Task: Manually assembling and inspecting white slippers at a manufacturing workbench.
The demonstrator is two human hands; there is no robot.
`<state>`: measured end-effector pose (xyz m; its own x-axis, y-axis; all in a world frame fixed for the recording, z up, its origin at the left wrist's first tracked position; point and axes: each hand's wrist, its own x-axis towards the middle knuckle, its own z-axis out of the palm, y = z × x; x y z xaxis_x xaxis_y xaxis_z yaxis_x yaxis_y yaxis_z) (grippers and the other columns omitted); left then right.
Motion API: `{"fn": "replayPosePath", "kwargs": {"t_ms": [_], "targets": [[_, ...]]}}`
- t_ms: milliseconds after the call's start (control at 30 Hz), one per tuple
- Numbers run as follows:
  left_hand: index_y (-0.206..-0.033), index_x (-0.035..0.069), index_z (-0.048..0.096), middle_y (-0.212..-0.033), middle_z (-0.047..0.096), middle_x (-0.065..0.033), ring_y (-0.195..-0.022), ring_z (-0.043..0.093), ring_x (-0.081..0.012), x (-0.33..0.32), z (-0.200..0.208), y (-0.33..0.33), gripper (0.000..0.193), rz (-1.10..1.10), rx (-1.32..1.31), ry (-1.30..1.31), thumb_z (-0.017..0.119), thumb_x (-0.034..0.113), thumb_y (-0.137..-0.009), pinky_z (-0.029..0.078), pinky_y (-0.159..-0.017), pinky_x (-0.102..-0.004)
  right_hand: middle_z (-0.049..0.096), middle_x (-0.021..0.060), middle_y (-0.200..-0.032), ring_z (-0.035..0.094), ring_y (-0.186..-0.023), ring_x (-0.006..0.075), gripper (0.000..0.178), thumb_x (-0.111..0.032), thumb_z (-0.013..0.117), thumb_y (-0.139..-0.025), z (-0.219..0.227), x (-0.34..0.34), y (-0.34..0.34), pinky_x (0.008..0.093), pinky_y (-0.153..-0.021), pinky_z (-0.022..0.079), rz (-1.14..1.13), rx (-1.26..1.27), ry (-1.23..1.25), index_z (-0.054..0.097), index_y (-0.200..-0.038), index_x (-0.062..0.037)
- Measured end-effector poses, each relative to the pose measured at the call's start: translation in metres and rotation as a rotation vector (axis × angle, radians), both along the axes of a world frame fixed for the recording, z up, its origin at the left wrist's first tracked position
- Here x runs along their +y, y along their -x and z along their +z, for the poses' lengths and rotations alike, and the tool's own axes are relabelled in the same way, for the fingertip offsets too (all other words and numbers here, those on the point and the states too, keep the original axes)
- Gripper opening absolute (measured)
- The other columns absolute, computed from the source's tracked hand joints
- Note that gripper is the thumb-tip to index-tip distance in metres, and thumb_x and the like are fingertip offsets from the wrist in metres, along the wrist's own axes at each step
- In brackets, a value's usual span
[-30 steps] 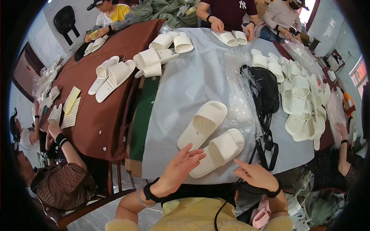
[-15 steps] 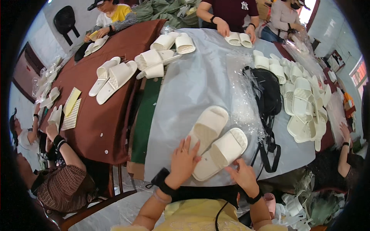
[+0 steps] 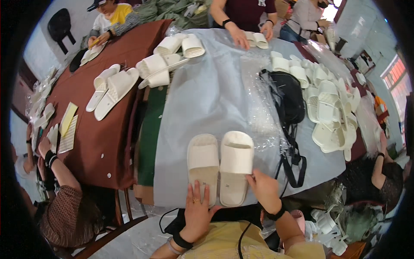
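Observation:
Two cream-white slippers lie side by side on the grey table cover [image 3: 181,112], toes pointing away from me. On the footbed of the left slipper [image 3: 203,151], near its heel, my left hand [image 3: 198,213] rests with fingers stretched out. Beside it is the right slipper [image 3: 237,155]. My right hand [image 3: 265,190] has thumb and fingers closed on that slipper's outer edge, just below the strap. The parts of the fingers behind the edge are hidden.
A black backpack [image 3: 286,97] with loose straps lies right of the slippers, beside clear plastic bags [image 3: 261,103]. Piled slippers [image 3: 330,103] stand farther right. More slippers [image 3: 151,67] sit at the far left. Co-workers handle slippers around the brown-covered table [image 3: 114,142] and the far edge.
The slippers have turned from slanting rightward to pointing straight away, side by side. My left hand has moved down toward the left heel; my right hand has closed on the right slipper's edge.

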<state>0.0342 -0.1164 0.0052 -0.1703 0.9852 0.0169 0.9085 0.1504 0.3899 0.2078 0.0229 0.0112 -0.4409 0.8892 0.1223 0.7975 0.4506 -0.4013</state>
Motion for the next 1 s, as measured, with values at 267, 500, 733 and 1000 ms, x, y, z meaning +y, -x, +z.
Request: {"fn": "replayPosePath", "kwargs": {"t_ms": [267, 500, 733, 1000], "targets": [[-0.133, 0.007, 0.035, -0.142, 0.017, -0.0249, -0.128, 0.022, -0.045, 0.006, 0.014, 0.001, 0.076, -0.058, -0.056, 0.064, 0.069, 0.036, -0.071, 0.026, -0.099, -0.0549, 0.061, 0.0098, -0.077, 0.059, -0.066, 0.0293, 0.014, -0.02, 0.057, -0.082, 0.039, 0.015, -0.033, 0.0375, -0.056, 0.046, 0.046, 0.075, 0.102, 0.057, -0.092, -0.01], [-0.132, 0.016, 0.039, -0.142, 0.025, -0.015, -0.128, 0.027, -0.0392, 0.02, 0.006, -0.006, 0.068, -0.29, -0.094, 0.055, 0.069, 0.033, -0.072, 0.026, -0.099, -0.0563, 0.06, 0.009, -0.078, 0.059, -0.069, 0.027, 0.012, -0.016, 0.064, -0.077, 0.053, 0.068, -0.086, 0.0349, -0.059, 0.046, -0.304, 0.121, -0.098, 0.06, -0.086, -0.0084], [-0.13, 0.016, 0.042, -0.139, 0.034, -0.0079, -0.126, 0.033, -0.0343, 0.021, -0.004, -0.022, 0.064, -0.251, 0.055, 0.0, 0.067, 0.031, -0.073, 0.028, -0.097, -0.0567, 0.061, 0.0096, -0.077, 0.06, -0.069, 0.0271, 0.022, -0.026, 0.065, -0.077, 0.04, 0.078, -0.074, 0.0347, -0.059, 0.046, -0.241, 0.188, 0.032, 0.061, -0.083, -0.0056], [-0.126, 0.011, 0.047, -0.137, 0.036, -0.0115, -0.123, 0.037, -0.0348, 0.02, 0.015, -0.027, 0.054, -0.169, -0.098, -0.005, 0.064, 0.03, -0.077, 0.033, -0.096, -0.05, 0.061, 0.0127, -0.07, 0.06, -0.063, 0.0286, 0.018, -0.022, 0.062, -0.078, 0.031, 0.046, -0.068, 0.0342, -0.057, 0.046, -0.093, 0.161, 0.191, 0.06, -0.079, -0.0041]]}}
